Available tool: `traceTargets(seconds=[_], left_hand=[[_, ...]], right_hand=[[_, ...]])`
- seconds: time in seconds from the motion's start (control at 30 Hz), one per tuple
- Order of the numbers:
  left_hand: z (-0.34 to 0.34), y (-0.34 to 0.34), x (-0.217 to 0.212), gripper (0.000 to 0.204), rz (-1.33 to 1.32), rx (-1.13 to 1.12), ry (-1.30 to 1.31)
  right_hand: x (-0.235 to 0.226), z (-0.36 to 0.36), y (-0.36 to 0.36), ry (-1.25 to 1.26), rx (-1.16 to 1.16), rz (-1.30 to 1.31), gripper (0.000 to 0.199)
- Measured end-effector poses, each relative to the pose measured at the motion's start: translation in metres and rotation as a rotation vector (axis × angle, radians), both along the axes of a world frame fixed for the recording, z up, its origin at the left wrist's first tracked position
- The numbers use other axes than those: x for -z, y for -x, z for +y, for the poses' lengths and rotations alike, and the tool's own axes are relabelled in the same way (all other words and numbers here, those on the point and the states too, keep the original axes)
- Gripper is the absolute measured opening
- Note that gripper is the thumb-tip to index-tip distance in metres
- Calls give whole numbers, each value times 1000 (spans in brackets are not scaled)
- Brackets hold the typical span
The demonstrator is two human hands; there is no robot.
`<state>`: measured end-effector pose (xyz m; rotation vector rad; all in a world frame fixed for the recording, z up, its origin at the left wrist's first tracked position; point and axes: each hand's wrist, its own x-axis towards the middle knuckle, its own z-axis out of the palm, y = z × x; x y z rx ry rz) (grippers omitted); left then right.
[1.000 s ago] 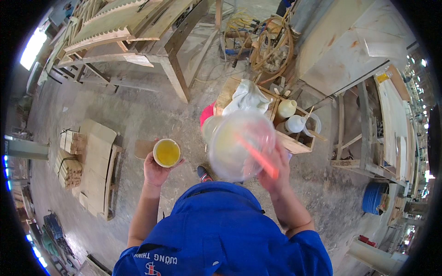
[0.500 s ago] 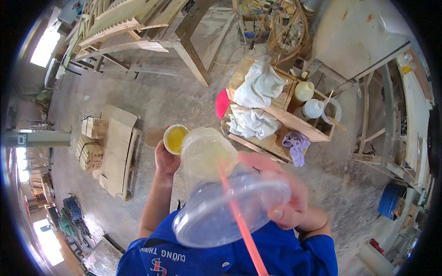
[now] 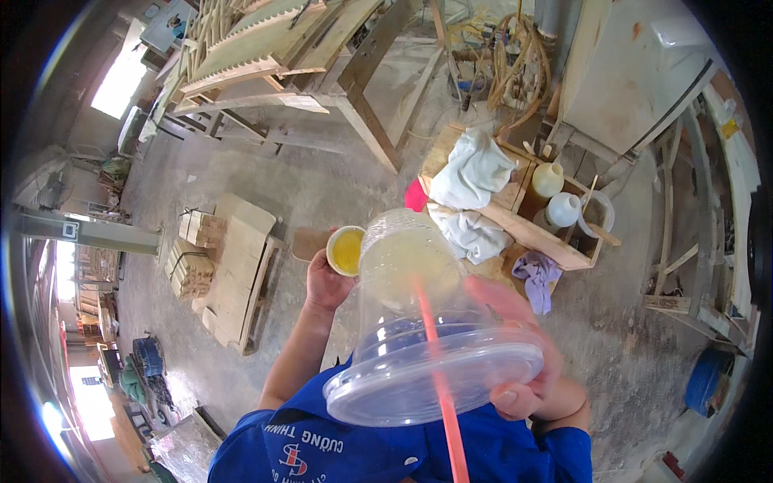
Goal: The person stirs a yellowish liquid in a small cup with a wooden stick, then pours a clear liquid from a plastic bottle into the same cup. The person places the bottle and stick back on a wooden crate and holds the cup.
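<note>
Close up in the head view is a clear plastic cup (image 3: 385, 326) with a flat lid and a pink straw (image 3: 436, 362). A little pale, cloudy liquid shows at its far end, and the cup is tilted with the lid toward me. My right hand (image 3: 527, 354) is closed around the cup's right side near the lid. Farther off to the left, my left hand (image 3: 326, 282) is wrapped around a small white cup (image 3: 346, 251) holding yellow liquid. The plastic cup hides part of my left hand's surroundings.
A wooden box-table (image 3: 523, 229) at the right carries white rags (image 3: 471, 169), a purple rag (image 3: 537, 278) and bottles (image 3: 562, 209). Bundled wood strips (image 3: 192, 270) lie beside a cardboard-covered pallet (image 3: 233, 266) on the left. A timber workbench (image 3: 354, 97) stands beyond.
Both cups have shifted slightly right in view, along with the whole surroundings. The clear cup stands a bit more upright, its lid seen more edge-on. Both hands keep their holds.
</note>
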<state>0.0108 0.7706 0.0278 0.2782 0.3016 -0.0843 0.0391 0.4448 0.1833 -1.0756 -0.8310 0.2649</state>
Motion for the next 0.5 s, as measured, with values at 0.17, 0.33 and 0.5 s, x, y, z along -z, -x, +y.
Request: traceTargets(seconds=[0.17, 0.33, 0.5], left_hand=[[-14, -4, -6, 41, 133, -42, -207], [-22, -8, -11, 42, 119, -31, 16], [-22, -2, -7, 42, 47, -3, -104]], right_hand=[[-1, -11, 10, -78, 70, 51, 55], [-3, -24, 11, -46, 91, -4, 54], [-7, -28, 15, -67, 90, 17, 53]])
